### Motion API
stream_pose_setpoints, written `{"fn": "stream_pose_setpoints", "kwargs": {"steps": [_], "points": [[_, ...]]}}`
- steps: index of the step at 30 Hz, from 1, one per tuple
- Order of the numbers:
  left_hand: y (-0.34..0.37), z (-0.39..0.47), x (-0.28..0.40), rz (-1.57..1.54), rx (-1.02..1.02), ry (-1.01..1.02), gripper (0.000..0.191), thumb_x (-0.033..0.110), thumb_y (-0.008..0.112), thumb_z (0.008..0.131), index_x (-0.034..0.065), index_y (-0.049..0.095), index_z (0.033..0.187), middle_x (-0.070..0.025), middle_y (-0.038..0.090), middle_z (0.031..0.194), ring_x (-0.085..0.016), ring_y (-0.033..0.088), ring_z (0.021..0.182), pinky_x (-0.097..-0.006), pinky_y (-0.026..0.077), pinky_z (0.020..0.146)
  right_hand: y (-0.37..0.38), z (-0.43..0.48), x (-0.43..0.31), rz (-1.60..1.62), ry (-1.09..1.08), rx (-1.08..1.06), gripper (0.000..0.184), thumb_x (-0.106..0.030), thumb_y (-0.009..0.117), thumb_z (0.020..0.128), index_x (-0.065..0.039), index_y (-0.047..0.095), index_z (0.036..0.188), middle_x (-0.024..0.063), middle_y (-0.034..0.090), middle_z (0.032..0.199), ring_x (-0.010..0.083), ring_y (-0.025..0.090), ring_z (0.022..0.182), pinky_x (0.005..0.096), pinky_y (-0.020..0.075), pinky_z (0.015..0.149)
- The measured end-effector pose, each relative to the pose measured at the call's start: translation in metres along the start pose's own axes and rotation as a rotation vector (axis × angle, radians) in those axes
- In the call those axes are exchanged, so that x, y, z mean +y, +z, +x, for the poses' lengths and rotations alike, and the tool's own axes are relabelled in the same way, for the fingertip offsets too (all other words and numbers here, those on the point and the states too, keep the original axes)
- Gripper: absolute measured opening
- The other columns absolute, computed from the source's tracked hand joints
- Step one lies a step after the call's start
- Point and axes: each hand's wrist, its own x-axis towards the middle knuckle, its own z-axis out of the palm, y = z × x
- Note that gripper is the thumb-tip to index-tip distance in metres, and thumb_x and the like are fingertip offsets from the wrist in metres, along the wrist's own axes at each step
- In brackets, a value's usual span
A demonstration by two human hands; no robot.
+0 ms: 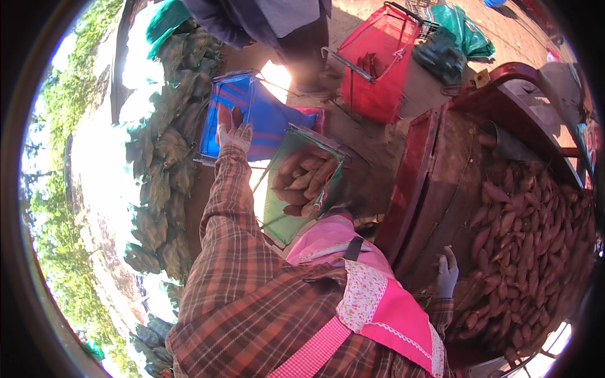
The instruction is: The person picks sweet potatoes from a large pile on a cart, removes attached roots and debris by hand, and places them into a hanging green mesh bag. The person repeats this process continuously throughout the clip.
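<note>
My left hand [234, 134], in a pale glove, reaches over the blue mesh bag [279, 127] on its metal frame, gripping sweet potatoes [224, 115]. My right hand [447, 274], gloved too, is at the near side of the large heap of sweet potatoes [515, 236]; nothing shows in its raised, parted fingers. Between my left arm and the pink apron, a green mesh bag [279, 227] hangs on a frame, with several large sweet potatoes [305, 177] inside. The inside of the blue bag below my left hand is partly hidden.
Another person [302, 42] stands beyond the blue bag. A red mesh bag [378, 99] on a frame holds some sweet potatoes. Full mesh sacks [165, 179] are stacked at the left. The red metal edge [411, 179] of the sorting bed runs between the bags and the heap.
</note>
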Motion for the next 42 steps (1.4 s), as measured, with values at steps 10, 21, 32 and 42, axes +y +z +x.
{"fn": "stream_pose_setpoints", "kwargs": {"steps": [10, 21, 32, 42], "points": [[0.087, -0.139, -0.272, 1.11, -0.728, 0.166, 0.043, 0.033, 0.052, 0.095, 0.0066, 0.049, 0.129, -0.0109, 0.063, 0.102, -0.012, 0.053, 0.059, -0.0195, 0.042, 0.05, -0.033, -0.062, 0.092, -0.714, 0.306, 0.236, 0.06, -0.041, 0.054, 0.087, -0.006, 0.045, 0.135, 0.0211, 0.052, 0.13, 0.0366, 0.049, 0.121, 0.0413, 0.0384, 0.103], [0.048, -0.347, -0.539, 1.543, -1.625, -0.411, 0.034, 0.01, 0.057, 0.092, 0.0003, 0.055, 0.124, -0.004, 0.064, 0.107, -0.005, 0.056, 0.081, -0.0184, 0.046, 0.066, -0.149, 0.055, 0.115, -0.717, -0.093, 0.86, 0.064, -0.02, 0.066, 0.076, -0.011, 0.044, 0.136, 0.0156, 0.049, 0.131, 0.0336, 0.049, 0.115, 0.0448, 0.0399, 0.095], [0.019, -0.398, -0.655, 1.578, -0.954, -0.872, 0.035, 0.028, 0.059, 0.094, 0.0061, 0.056, 0.121, -0.0028, 0.064, 0.099, -0.018, 0.062, 0.088, -0.0331, 0.052, 0.078, -0.159, 0.079, 0.099, -0.624, -0.052, 0.56, 0.051, -0.043, 0.066, 0.077, -0.009, 0.051, 0.112, 0.0138, 0.058, 0.105, 0.0315, 0.059, 0.093, 0.045, 0.0443, 0.081], [0.024, -0.319, -0.661, 1.177, -0.831, -0.684, 0.022, 0.022, 0.066, 0.088, 0.0135, 0.054, 0.105, -0.0047, 0.058, 0.083, -0.024, 0.059, 0.077, -0.0434, 0.055, 0.069, -0.16, 0.164, 0.06, -0.594, -0.336, 0.957, 0.038, -0.035, 0.06, 0.082, -0.015, 0.055, 0.114, 0.0081, 0.058, 0.089, 0.0294, 0.057, 0.084, 0.0455, 0.0436, 0.072]]}}
